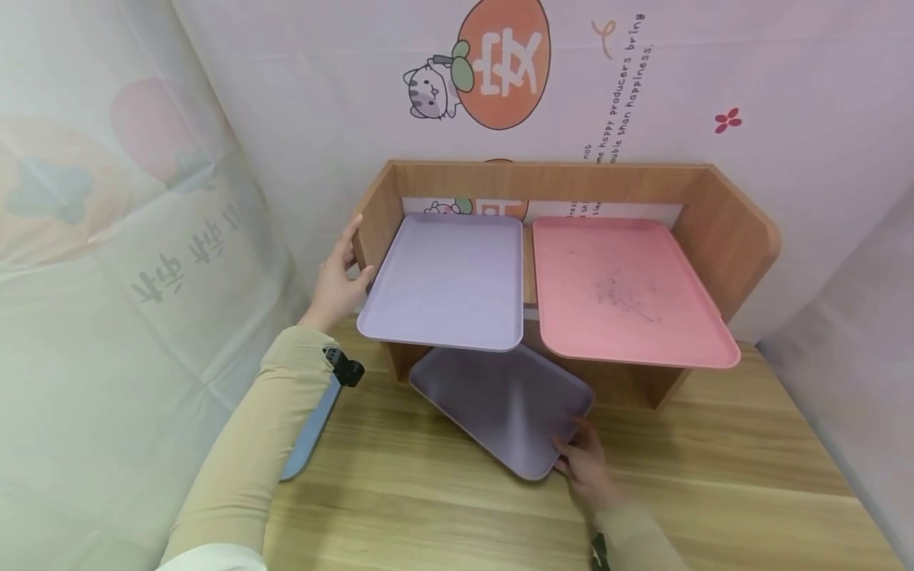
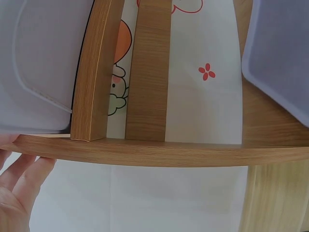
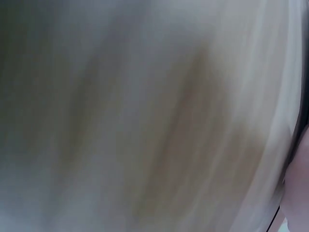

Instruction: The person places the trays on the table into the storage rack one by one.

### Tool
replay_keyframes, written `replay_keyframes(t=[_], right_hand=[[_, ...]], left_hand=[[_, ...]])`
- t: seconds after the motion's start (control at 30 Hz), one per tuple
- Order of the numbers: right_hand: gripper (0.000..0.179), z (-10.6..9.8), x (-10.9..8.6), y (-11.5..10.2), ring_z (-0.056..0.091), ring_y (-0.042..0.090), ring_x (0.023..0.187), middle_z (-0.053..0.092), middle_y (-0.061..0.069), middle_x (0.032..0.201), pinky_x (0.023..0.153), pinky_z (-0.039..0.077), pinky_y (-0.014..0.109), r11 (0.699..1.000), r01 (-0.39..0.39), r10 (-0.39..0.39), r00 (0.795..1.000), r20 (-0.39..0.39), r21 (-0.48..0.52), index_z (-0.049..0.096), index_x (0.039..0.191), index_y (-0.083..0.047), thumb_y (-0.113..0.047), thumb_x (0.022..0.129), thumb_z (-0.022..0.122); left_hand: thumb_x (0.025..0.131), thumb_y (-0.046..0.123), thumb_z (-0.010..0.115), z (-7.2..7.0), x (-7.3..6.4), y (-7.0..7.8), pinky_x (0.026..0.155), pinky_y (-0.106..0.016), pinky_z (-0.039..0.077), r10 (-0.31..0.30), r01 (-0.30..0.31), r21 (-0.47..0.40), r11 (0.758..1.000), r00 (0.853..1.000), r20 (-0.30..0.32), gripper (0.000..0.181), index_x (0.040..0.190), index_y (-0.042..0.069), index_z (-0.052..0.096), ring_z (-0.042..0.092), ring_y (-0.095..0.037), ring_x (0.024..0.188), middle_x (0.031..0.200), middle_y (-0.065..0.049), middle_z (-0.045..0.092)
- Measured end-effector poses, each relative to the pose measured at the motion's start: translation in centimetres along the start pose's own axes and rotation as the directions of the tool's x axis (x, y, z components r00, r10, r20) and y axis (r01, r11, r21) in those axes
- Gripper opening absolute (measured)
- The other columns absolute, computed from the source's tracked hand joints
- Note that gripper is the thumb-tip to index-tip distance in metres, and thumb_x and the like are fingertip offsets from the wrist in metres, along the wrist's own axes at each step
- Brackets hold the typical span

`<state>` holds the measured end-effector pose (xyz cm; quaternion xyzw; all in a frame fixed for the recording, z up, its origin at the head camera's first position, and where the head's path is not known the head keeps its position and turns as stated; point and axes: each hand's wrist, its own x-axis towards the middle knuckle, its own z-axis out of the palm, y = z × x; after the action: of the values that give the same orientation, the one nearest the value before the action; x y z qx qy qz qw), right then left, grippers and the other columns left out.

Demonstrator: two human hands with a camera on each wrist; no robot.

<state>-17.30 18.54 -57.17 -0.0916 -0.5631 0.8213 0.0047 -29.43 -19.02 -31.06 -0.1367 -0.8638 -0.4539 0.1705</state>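
Observation:
A two-level wooden shelf [image 1: 553, 181] stands on the table. My left hand [image 1: 337, 277] grips its left side panel [image 2: 193, 155], the thumb close to the edge of a lilac tray [image 1: 450, 281] on the upper level. Beside that tray, on the right, lies a pink tray [image 1: 628, 293] with dark marks on it. Below them a purple tray [image 1: 503, 400] sits askew, its back part under the shelf and its front corner jutting out. My right hand [image 1: 587, 464] pinches this tray's right edge near the front corner. Blur hides most of the right wrist view.
A blue-grey flat object [image 1: 312, 428] lies on the table left of the shelf, partly behind my left sleeve. Printed white cloth [image 1: 321, 95] hangs behind and at both sides. Wood-grain tabletop [image 1: 400, 507] extends in front of the shelf.

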Motion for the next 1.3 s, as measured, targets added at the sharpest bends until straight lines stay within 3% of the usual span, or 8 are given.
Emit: replay_keyframes(t=[0.17, 0.37, 0.77, 1.0, 1.3], right_hand=[[0.055, 1.5, -0.5, -0.8, 0.057, 0.005, 0.08, 0.036, 0.022, 0.127, 0.068, 0.055, 0.024, 0.994, -0.084, 0.082, 0.996, -0.031, -0.066, 0.019, 0.134, -0.005, 0.012, 0.091, 0.047], [0.056, 2.0, -0.5, -0.6, 0.056, 0.006, 0.084, 0.023, 0.032, 0.14, 0.069, 0.057, 0.026, 0.991, -0.105, 0.105, 0.994, -0.006, -0.087, 0.009, 0.133, -0.003, 0.013, 0.091, 0.042], [0.057, 4.6, -0.6, 0.3, 0.055, 0.012, 0.086, 0.024, 0.031, 0.134, 0.069, 0.057, 0.028, 0.997, -0.069, 0.067, 0.997, -0.039, -0.037, 0.008, 0.129, -0.004, 0.017, 0.089, 0.042], [0.056, 5.9, -1.1, 0.7, 0.056, 0.02, 0.094, 0.023, 0.038, 0.137, 0.077, 0.057, 0.04, 0.996, -0.043, 0.04, 0.998, -0.045, -0.074, 0.009, 0.128, -0.002, 0.02, 0.088, 0.041], [0.056, 6.3, -2.2, 0.9, 0.06, 0.017, 0.085, 0.036, 0.035, 0.122, 0.075, 0.059, 0.033, 0.988, -0.085, 0.085, 0.996, -0.001, -0.128, 0.011, 0.128, -0.001, 0.017, 0.088, 0.048]], left_hand=[[0.092, 0.004, 0.057, 0.0, 0.1, 0.1, 0.098, -0.056, 0.043, -0.015, 0.015, 0.002, 1.0, 1.0, 0.001, 0.082, 0.148, 0.045, 0.015, 0.043, -0.041, 0.13, 0.15, -0.017, 0.034], [0.092, 0.004, 0.057, -0.1, 0.0, 0.1, 0.099, -0.056, 0.043, -0.028, 0.028, 0.005, 1.0, 1.0, 0.002, 0.082, 0.148, 0.046, 0.015, 0.042, -0.041, 0.131, 0.154, -0.012, 0.029], [0.092, 0.005, 0.058, 0.0, 0.1, 0.0, 0.098, -0.054, 0.044, -0.022, 0.022, 0.011, 1.0, 1.0, -0.002, 0.082, 0.148, 0.047, 0.015, 0.043, -0.04, 0.13, 0.152, -0.013, 0.032], [0.092, 0.005, 0.057, 0.0, 0.0, 0.1, 0.097, -0.055, 0.045, -0.03, 0.03, 0.002, 1.0, 1.0, 0.003, 0.082, 0.148, 0.047, 0.014, 0.043, -0.04, 0.131, 0.151, -0.015, 0.033], [0.093, 0.005, 0.057, 0.0, 0.1, 0.0, 0.097, -0.055, 0.044, -0.038, 0.038, 0.011, 0.999, 0.999, 0.007, 0.082, 0.148, 0.047, 0.013, 0.042, -0.04, 0.131, 0.151, -0.015, 0.033]])
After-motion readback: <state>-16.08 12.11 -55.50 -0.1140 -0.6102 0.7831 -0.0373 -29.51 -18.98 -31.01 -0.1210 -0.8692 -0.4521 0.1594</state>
